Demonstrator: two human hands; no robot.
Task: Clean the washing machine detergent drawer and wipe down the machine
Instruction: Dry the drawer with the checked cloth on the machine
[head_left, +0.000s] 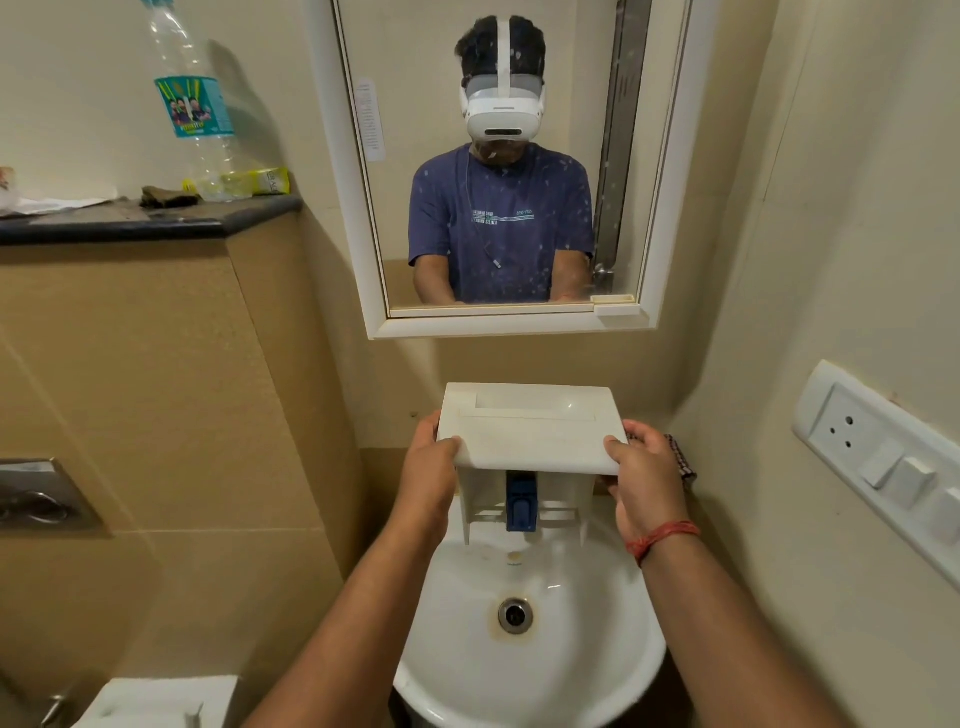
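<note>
Detergent drawer (530, 436): smooth off-white plastic, boxy, held above the back of a glossy white round sink (530, 675); front panel tilted up toward the camera, body hanging downward, so the long axis runs near vertical; panel's width spans between the two hands. Blue plastic insert (521, 501) shows in the ribbed body, below the thumbs. Left hand (431, 480) grips the panel's left edge, thumb over the face, fingers curled behind; right hand (647, 480) grips the right edge likewise; red thread (662, 540) on that wrist. Metal drain (515, 616) lies below the drawer.
</note>
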